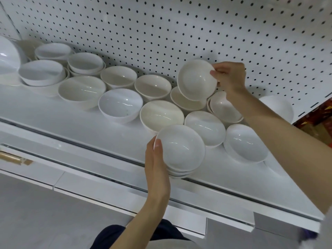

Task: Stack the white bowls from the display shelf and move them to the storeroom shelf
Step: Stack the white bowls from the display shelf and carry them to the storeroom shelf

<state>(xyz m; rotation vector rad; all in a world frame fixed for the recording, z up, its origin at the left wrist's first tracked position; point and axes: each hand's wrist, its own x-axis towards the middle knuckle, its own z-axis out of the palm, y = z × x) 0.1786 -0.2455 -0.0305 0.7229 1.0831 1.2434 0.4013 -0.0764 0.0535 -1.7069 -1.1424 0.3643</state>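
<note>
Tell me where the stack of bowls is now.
The stack of bowls sits at the display shelf's front edge, centre of view, held by the left hand.

The big bowl [7, 58] at the left end of the display shelf [53, 112] is cut off by the picture's left edge. The left hand [156, 168] hides the fingers under its stack of bowls [181, 150], so how many bowls are in it is hard to tell. The right arm [280, 133] covers part of the bowl [280, 105] near the shelf's right end. The lower right corner is blurry.
</note>
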